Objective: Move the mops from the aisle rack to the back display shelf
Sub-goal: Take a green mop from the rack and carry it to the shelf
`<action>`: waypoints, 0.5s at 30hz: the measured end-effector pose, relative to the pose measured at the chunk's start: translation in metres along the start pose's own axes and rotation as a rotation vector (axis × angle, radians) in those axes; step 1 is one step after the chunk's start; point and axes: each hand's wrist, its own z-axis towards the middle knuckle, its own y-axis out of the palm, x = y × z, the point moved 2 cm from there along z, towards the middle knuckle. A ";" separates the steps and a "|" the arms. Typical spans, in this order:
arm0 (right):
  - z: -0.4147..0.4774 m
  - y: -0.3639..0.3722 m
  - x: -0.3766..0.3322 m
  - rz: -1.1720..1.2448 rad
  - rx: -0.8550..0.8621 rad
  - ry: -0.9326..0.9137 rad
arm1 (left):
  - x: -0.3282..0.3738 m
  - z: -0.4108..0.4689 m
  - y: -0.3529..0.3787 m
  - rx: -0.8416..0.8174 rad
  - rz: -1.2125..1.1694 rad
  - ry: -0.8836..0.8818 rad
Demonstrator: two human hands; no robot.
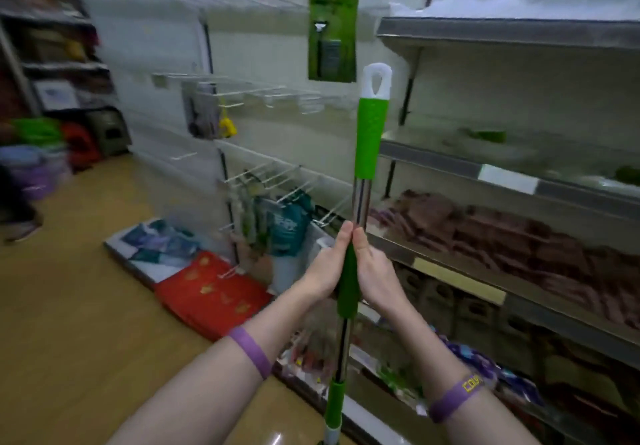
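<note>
I hold one mop handle (370, 139) upright in front of me: a chrome pole with green grip sleeves and a white hanging loop at the top. My left hand (327, 264) and my right hand (375, 271) press on the middle green sleeve from either side, thumbs meeting at its upper end. The mop head is below the frame and hidden. The handle stands just in front of the metal shelving (502, 32) on the right.
A white wire hook rack (263, 94) with hanging packs fills the middle, with a green carded item (332, 36) above. Red and blue packages (211, 292) lie on the floor by its base. Wooden floor (69, 306) opens to the left; bins and stools stand far left.
</note>
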 end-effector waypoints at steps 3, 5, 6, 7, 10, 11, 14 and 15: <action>0.018 0.062 -0.034 0.010 -0.095 -0.059 | -0.008 0.001 -0.072 0.114 0.010 0.016; 0.026 0.102 -0.056 0.009 -0.154 -0.096 | -0.012 -0.001 -0.117 0.168 0.026 0.009; 0.028 0.120 -0.069 0.005 -0.187 -0.103 | -0.014 -0.003 -0.138 0.193 0.030 0.007; 0.032 0.140 -0.079 0.008 -0.221 -0.109 | -0.017 -0.005 -0.159 0.217 0.029 0.002; 0.040 0.199 -0.107 0.057 -0.333 -0.145 | -0.029 -0.014 -0.222 0.278 -0.026 -0.045; 0.043 0.219 -0.115 0.067 -0.365 -0.156 | -0.034 -0.015 -0.242 0.304 -0.035 -0.054; 0.050 0.275 -0.138 0.101 -0.452 -0.174 | -0.047 -0.019 -0.299 0.399 -0.049 -0.087; 0.053 0.291 -0.146 0.109 -0.472 -0.177 | -0.049 -0.019 -0.314 0.431 -0.055 -0.098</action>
